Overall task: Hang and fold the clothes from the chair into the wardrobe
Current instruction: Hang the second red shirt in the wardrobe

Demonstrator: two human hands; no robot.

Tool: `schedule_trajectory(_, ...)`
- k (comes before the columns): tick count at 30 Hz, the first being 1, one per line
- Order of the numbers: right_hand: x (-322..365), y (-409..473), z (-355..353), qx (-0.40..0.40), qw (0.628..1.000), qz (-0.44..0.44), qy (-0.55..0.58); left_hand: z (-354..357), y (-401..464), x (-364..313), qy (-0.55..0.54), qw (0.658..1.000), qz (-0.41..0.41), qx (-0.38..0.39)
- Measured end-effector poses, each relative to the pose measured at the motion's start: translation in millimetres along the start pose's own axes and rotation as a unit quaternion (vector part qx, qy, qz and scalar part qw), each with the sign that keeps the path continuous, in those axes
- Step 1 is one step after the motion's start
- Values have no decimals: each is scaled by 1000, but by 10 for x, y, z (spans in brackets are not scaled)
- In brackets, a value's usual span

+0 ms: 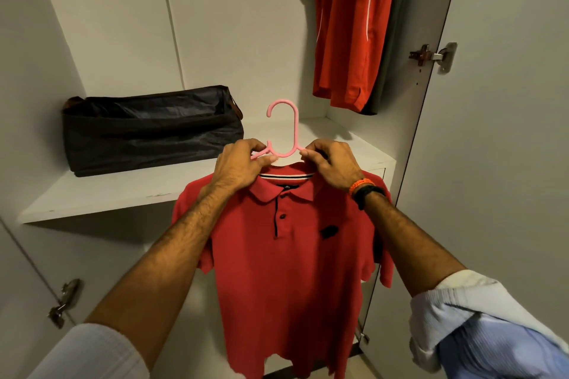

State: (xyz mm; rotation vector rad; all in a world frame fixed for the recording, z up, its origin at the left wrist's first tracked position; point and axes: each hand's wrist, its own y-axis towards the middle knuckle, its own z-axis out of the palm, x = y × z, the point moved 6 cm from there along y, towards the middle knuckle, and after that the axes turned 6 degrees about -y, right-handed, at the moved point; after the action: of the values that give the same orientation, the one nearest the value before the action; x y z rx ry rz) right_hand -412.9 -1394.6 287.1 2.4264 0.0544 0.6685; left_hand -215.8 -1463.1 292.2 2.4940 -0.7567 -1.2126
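While a soft, boxy dark fabric bag [152, 129] sits on the white shelf [101, 194], the left hand [238, 164] and right hand [334, 163] pinch the smooth pink plastic hanger [284, 129] through the red piqué polo shirt [286, 271]; orange garments [348, 28] hang upper right.

Rolled-up pale sleeves, bare forearms.
Right wrist [366, 191] wears an orange braided band beside a black strap; cuffs ribbed, light blue.
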Motion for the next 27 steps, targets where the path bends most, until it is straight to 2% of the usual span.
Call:
schedule_trajectory(3,-33,-11,-19,19,1000,-2,6,39,7,2,12,1000,-1,28)
schedule_trajectory(12,-282,-17,-165,10,998,12,-59,192,49,-121,-25,1000,-3,-16)
schedule_trajectory(15,-243,89,-275,-29,999,11,-41,120,95,-245,-16,995,26,-96)
schedule_trajectory(17,-229,185,-387,-51,998,6,-39,23,95,-365,7,980,82,-184)
schedule_trajectory(19,-227,300,-495,-60,997,-3,-42,-13,95,-507,17,965,149,-215)
schedule_trajectory(23,-189,596,-732,-85,995,-17,-54,183,225,-709,114,963,219,-112)
schedule_trajectory(27,-87,1020,-968,-100,991,-25,-89,293,526,-901,249,945,205,-45)
